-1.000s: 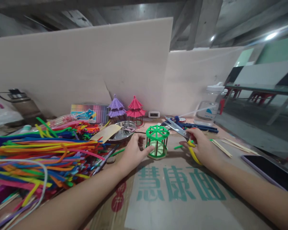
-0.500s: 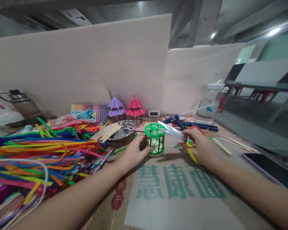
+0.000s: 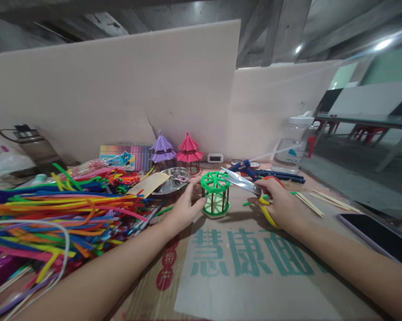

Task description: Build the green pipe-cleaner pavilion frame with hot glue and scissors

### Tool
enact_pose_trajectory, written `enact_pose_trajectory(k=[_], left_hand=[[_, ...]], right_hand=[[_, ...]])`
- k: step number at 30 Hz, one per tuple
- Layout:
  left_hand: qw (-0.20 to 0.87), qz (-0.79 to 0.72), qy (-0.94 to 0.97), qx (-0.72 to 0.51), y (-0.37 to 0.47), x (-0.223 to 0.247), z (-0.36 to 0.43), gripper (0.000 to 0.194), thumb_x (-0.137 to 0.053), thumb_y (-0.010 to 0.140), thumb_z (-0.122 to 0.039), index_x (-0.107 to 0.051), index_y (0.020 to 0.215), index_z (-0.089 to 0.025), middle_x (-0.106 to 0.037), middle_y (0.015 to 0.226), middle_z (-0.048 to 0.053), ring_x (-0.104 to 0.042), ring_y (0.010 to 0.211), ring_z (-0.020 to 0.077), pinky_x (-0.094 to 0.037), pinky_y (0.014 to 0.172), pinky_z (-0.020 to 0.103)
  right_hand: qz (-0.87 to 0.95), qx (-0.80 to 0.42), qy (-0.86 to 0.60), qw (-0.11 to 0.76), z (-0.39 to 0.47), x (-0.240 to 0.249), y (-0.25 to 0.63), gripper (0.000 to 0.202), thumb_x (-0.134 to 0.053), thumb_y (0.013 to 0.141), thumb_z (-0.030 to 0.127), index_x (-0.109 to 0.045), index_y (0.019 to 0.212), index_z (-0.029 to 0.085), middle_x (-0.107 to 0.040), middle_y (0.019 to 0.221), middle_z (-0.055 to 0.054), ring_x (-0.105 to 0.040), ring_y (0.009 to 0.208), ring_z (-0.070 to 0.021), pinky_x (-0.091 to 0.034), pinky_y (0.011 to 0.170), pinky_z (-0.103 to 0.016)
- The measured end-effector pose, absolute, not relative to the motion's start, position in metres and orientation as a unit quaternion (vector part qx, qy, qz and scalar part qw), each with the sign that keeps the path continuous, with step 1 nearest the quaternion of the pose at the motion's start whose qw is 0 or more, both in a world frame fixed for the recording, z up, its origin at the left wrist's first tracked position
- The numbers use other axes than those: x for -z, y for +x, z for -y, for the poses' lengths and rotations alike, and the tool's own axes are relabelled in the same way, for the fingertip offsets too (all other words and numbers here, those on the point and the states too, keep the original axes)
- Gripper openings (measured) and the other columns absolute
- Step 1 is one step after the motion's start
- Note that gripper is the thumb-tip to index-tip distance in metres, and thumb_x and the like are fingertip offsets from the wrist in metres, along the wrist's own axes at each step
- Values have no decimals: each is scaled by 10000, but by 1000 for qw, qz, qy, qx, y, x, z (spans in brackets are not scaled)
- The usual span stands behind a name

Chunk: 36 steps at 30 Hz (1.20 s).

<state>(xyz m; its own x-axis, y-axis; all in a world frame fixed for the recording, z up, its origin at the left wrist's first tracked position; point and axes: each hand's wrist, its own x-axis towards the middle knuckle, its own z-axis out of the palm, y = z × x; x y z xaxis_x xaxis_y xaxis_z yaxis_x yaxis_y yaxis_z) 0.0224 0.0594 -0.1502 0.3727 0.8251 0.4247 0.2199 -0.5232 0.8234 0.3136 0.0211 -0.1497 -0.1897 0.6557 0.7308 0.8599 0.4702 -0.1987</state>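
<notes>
A heap of coloured pipe cleaners [image 3: 70,209] fills the left of the frame; near centre, the left hand [image 3: 186,204] has thumb and fingers parted at the left side of an upright green structure [image 3: 215,189] with brown posts, its grip impossible to tell. Right of centre, scissors [image 3: 244,184] point toward the green top, their handles clasped in the right hand [image 3: 278,201], with a phone [image 3: 378,238] lying lower right.

The frame [image 3: 215,189] is green and brown, scissor handles [image 3: 270,216] yellow and red.

Scissor blades [image 3: 245,184] shiny mtl, handles [image 3: 270,217] plast
</notes>
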Motion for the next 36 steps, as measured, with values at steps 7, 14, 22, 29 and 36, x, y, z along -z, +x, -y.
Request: enact_pose_trajectory(k=[7,14,22,29,36], left_hand=[[343,-375,771,-383,24,144,-52,301,-597,870,-306,-636,1129,-157,-712,1040,80,-672,947,215,-548,879,353],[299,-427,768,-372,24,144,-51,249,-699,798,-335,-641,962,-158,-675,860,25,-618,770,175,-519,709,279],[234,-450,776,-376,21,150,-49,239,-691,808,-400,-606,885,-190,-659,798,3,-610,736,169,-480,702,270],[172,-470,797,-339,20,144,-42,217,-663,840,-411,-620,931,-219,-696,840,21,-649,771,198,-466,696,277],[132,-475,798,-347,22,140,-41,191,-646,871,-386,-583,930,-216,-692,896,11,-649,815,190,-441,706,271]], right_hand=[[756,127,-501,402,-24,152,314,306,-613,891,479,-565,1072,237,-579,878,-46,-564,778,-219,-486,657,-341],[748,122,-515,400,-19,149,311,300,-600,898,486,-567,1056,232,-598,903,-54,-589,798,-224,-495,649,-337],[783,137,-484,365,-11,140,306,360,-605,906,455,-553,1196,248,-601,935,-43,-606,819,-218,-491,665,-326],[777,130,-525,323,-10,143,305,342,-595,909,447,-580,1197,263,-631,993,-51,-622,870,-232,-480,658,-324],[783,125,-519,320,-11,142,304,331,-589,912,428,-609,1199,264,-647,1024,-58,-621,910,-237,-493,719,-344]])
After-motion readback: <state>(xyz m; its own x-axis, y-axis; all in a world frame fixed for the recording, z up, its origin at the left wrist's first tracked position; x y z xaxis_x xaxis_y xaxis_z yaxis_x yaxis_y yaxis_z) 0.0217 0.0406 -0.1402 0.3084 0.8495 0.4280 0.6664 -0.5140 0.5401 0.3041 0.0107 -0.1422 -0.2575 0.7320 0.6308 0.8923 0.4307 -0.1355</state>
